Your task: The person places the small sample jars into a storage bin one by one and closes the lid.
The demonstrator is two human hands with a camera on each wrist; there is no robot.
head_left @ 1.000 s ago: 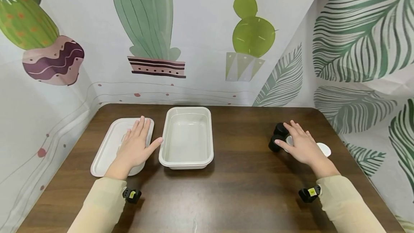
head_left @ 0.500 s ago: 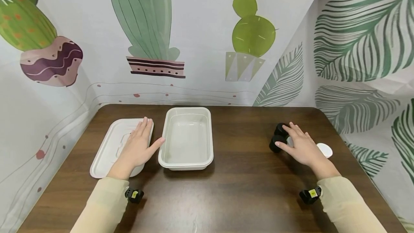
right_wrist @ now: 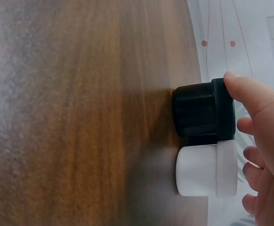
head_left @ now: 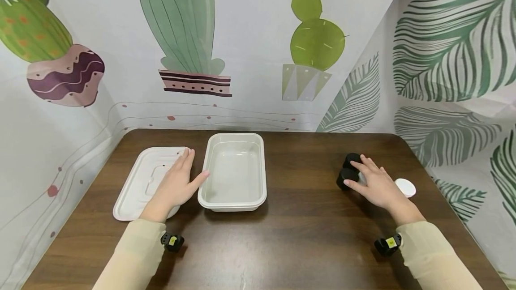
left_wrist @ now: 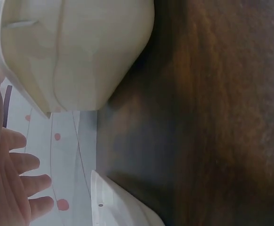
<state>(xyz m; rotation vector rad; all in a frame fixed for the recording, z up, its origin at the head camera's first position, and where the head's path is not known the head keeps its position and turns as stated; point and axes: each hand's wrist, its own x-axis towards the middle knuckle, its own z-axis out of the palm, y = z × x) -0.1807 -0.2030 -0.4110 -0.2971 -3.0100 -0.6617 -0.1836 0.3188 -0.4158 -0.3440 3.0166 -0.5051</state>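
Note:
My left hand (head_left: 175,187) is spread between a pale lid (head_left: 133,191) and a deep off-white rectangular container (head_left: 232,173). Its thumb overlaps the container's left rim in the head view, and the left wrist view puts the fingers (left_wrist: 28,186) above the tabletop, holding nothing. On the other side, my right hand (head_left: 376,187) hovers over small screw-top jars. Two have black lids (head_left: 347,176); a white jar (right_wrist: 198,170) stands beside a black jar (right_wrist: 196,110) in the right wrist view. The right thumb is right at the black jar's lid edge, fingers loosely extended.
A white round lid (head_left: 405,187) shows to the right of my right hand. Everything stands on a dark brown wooden table (head_left: 298,236), with a printed cactus and leaf cloth (head_left: 258,57) behind and at both sides.
My left hand has shifted right, off the lid and toward the container, uncovering more of the lid. The right hand has hardly moved.

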